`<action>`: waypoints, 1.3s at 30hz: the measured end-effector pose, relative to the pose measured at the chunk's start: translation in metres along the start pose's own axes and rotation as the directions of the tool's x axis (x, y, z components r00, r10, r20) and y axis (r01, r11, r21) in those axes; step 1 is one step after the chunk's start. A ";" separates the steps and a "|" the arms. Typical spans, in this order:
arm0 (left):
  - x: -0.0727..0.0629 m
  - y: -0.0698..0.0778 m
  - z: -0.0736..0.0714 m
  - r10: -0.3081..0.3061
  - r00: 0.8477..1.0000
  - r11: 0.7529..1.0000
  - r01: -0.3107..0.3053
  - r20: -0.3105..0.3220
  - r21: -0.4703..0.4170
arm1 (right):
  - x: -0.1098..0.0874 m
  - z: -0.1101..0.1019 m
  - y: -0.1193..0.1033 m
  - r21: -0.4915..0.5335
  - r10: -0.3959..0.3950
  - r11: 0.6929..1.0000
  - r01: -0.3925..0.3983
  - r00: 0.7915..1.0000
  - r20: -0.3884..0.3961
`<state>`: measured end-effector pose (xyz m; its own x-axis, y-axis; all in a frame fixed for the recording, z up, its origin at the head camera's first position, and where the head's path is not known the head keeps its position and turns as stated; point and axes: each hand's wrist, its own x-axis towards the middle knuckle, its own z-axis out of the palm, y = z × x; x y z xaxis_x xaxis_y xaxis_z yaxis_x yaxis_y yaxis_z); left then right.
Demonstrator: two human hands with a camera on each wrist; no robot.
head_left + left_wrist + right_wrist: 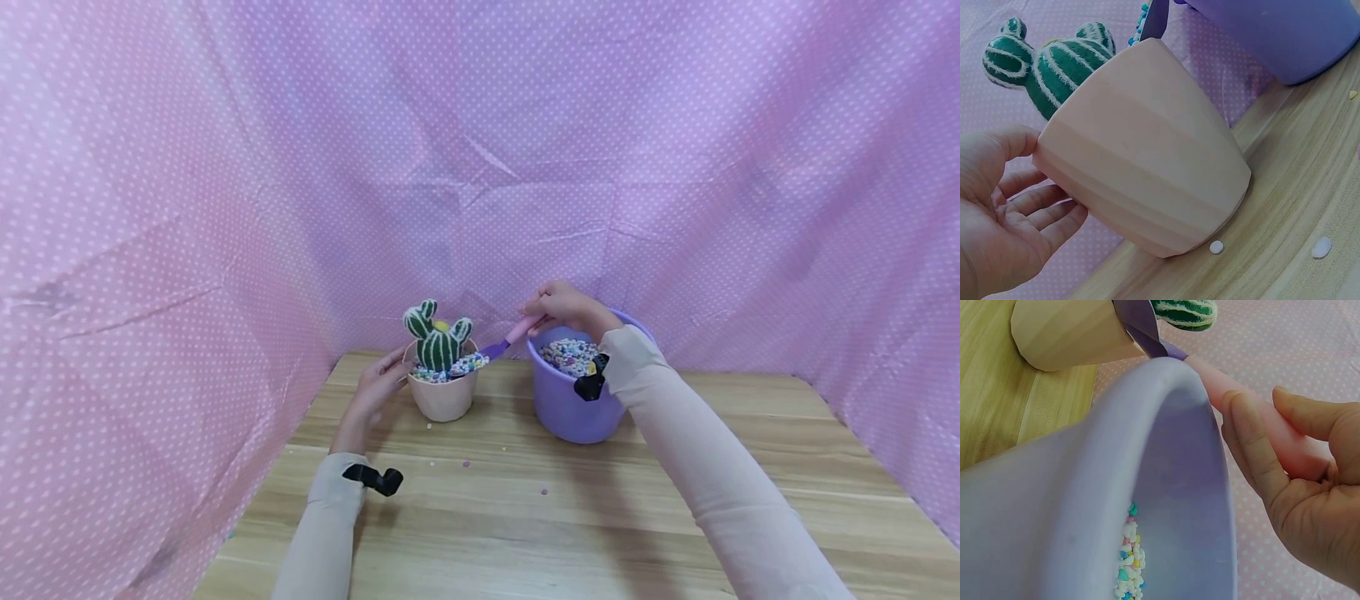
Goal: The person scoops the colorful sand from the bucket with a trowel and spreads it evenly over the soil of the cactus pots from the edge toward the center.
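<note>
A green toy cactus with white-furred ridges stands in a pale pink faceted pot. Against the pot's left side rest the fingers of my left hand, spread loosely and not wrapped round it. My right hand grips the pink handle of a small trowel with a purple blade. Colourful pebbles lie on the blade, whose tip is over the pot's rim beside the cactus. Below my right wrist stands a purple bucket holding more pebbles.
Both containers stand on a wooden table. Several stray pebbles lie on the wood in front of them. Pink-purple dotted cloth hangs behind and along both sides. A black wrist camera overlaps the bucket's near rim.
</note>
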<state>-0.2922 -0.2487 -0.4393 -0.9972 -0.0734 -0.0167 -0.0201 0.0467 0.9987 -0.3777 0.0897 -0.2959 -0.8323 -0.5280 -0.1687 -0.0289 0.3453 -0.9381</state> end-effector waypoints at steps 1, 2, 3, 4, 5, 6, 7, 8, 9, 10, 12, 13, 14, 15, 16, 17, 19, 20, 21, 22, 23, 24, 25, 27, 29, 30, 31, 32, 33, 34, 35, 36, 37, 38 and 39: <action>0.000 0.000 0.000 -0.002 1.000 1.000 0.002 -0.005 0.002 | 0.000 0.000 0.000 0.001 -0.001 1.000 0.001 1.000 -0.001; 0.000 0.000 0.000 0.001 1.000 1.000 -0.001 -0.004 0.007 | 0.000 0.000 0.001 0.002 -0.002 1.000 0.002 1.000 -0.002; 0.000 0.000 0.000 0.001 1.000 1.000 -0.001 -0.006 0.008 | 0.000 0.000 0.001 0.004 -0.004 1.000 0.004 1.000 -0.003; 0.000 0.000 0.001 0.002 1.000 1.000 -0.002 -0.006 0.012 | 0.000 0.000 0.002 0.005 -0.006 1.000 0.006 1.000 -0.004; 0.000 0.000 0.001 0.004 1.000 1.000 -0.004 -0.004 0.012 | 0.000 0.000 0.002 0.009 -0.007 1.000 0.007 1.000 -0.005; 0.000 0.000 0.001 0.005 1.000 1.000 -0.005 -0.004 0.013 | 0.000 -0.001 0.002 0.009 -0.010 1.000 0.010 1.000 -0.004; -0.001 0.000 0.001 0.005 1.000 1.000 -0.005 -0.004 0.011 | 0.000 0.000 0.002 0.011 -0.013 1.000 0.013 1.000 -0.006; -0.001 0.000 0.001 0.006 1.000 1.000 -0.006 -0.002 0.008 | 0.000 0.000 0.002 0.011 -0.014 1.000 0.014 1.000 -0.006; -0.001 0.000 0.001 0.005 1.000 1.000 -0.005 -0.004 0.005 | 0.000 0.000 0.003 0.014 -0.016 1.000 0.016 1.000 -0.007; -0.001 0.000 0.001 0.007 1.000 1.000 -0.007 -0.001 0.002 | 0.000 0.000 0.003 0.017 -0.016 1.000 0.016 1.000 -0.008; -0.002 -0.001 0.001 0.012 1.000 1.000 -0.012 0.003 -0.003 | 0.001 0.000 0.004 0.022 -0.016 1.000 0.016 1.000 -0.012; -0.002 -0.001 0.001 0.013 1.000 1.000 -0.013 0.006 -0.002 | 0.001 0.001 0.004 0.026 -0.016 1.000 0.016 1.000 -0.015; -0.002 -0.002 0.001 0.016 1.000 1.000 -0.016 0.008 0.001 | 0.002 0.001 0.005 0.028 -0.017 0.999 0.018 1.000 -0.017; -0.002 -0.002 0.001 0.018 1.000 1.000 -0.018 0.011 0.003 | 0.002 0.001 0.006 0.027 -0.020 0.999 0.020 1.000 -0.020; -0.002 -0.002 0.001 0.019 1.000 1.000 -0.019 0.014 0.007 | 0.003 0.001 0.006 0.027 -0.020 0.999 0.021 0.999 -0.025; -0.002 -0.002 0.001 0.020 1.000 1.000 -0.020 0.015 0.009 | 0.003 0.002 0.006 0.024 -0.022 0.999 0.023 0.999 -0.029; -0.002 -0.003 0.001 0.021 1.000 1.000 -0.021 0.014 0.008 | 0.003 0.002 0.007 0.020 -0.027 0.999 0.028 0.999 -0.035; -0.002 -0.003 0.001 0.022 1.000 1.000 -0.022 0.013 0.003 | 0.003 0.002 0.007 0.016 -0.031 0.999 0.032 0.999 -0.037; -0.002 -0.002 0.001 0.023 1.000 1.000 -0.023 0.012 -0.004 | 0.003 0.002 0.007 0.012 -0.034 0.999 0.035 0.999 -0.038; -0.002 -0.002 0.001 0.023 1.000 1.000 -0.023 0.009 -0.009 | 0.003 0.002 0.007 0.010 -0.037 0.999 0.038 0.998 -0.040; -0.002 -0.002 0.001 0.024 1.000 1.000 -0.024 0.007 -0.017 | 0.004 0.002 0.007 0.004 -0.043 0.999 0.044 0.998 -0.039; -0.002 -0.002 0.000 0.024 1.000 1.000 -0.024 0.006 -0.020 | 0.004 0.002 0.007 0.004 -0.047 0.999 0.047 0.998 -0.039; -0.002 -0.002 0.000 0.024 1.000 0.999 -0.024 0.006 -0.021 | 0.004 0.002 0.007 0.003 -0.052 0.999 0.052 0.998 -0.039; -0.003 -0.001 0.000 0.025 1.000 0.999 -0.025 0.007 -0.024 | 0.004 0.002 0.007 0.004 -0.062 0.998 0.062 0.997 -0.039; -0.004 0.000 0.000 0.030 0.999 0.999 -0.029 0.012 -0.018 | 0.005 0.002 0.007 0.009 -0.072 0.997 0.072 0.997 -0.040; -0.004 0.000 0.000 0.031 0.999 0.999 -0.031 0.016 -0.015 | 0.005 0.001 0.007 0.009 -0.078 0.997 0.078 0.996 -0.039; -0.004 0.000 0.000 0.032 0.999 0.999 -0.032 0.018 -0.013 | 0.005 0.001 0.007 0.007 -0.085 0.996 0.086 0.996 -0.037; -0.005 0.001 0.000 0.034 0.999 0.999 -0.033 0.021 -0.010 | 0.005 0.001 0.008 0.003 -0.094 0.996 0.094 0.995 -0.033; -0.005 0.001 0.000 0.034 0.999 0.999 -0.034 0.023 -0.007 | 0.005 0.000 0.008 -0.002 -0.102 0.995 0.102 0.994 -0.028; -0.005 0.001 0.000 0.033 0.999 0.999 -0.033 0.025 -0.003 | 0.006 0.000 0.009 -0.006 -0.110 0.994 0.110 0.994 -0.023; -0.005 0.001 0.001 0.034 0.999 0.999 -0.034 0.027 -0.001 | 0.006 0.000 0.009 -0.013 -0.117 0.993 0.117 0.993 -0.017; -0.005 0.001 0.001 0.033 0.999 0.999 -0.033 0.027 0.000 | 0.006 0.000 0.010 -0.015 -0.124 0.992 0.124 0.992 -0.011; -0.004 0.001 0.001 0.031 0.999 0.999 -0.031 0.026 0.004 | 0.006 0.000 0.010 -0.019 -0.132 0.991 0.132 0.991 -0.005; -0.004 0.001 0.001 0.030 0.999 1.000 -0.030 0.024 0.006 | 0.006 -0.001 0.010 -0.021 -0.137 0.990 0.137 0.991 0.000; -0.004 0.001 0.001 0.028 0.999 1.000 -0.029 0.023 0.005 | 0.006 -0.001 0.010 -0.023 -0.141 0.990 0.141 0.990 0.003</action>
<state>-0.2884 -0.2477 -0.4385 -0.9987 -0.0494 0.0107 0.0080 0.0533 0.9985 -0.3837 0.0905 -0.3062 -0.8181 -0.5739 -0.0362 -0.1584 0.2854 -0.9452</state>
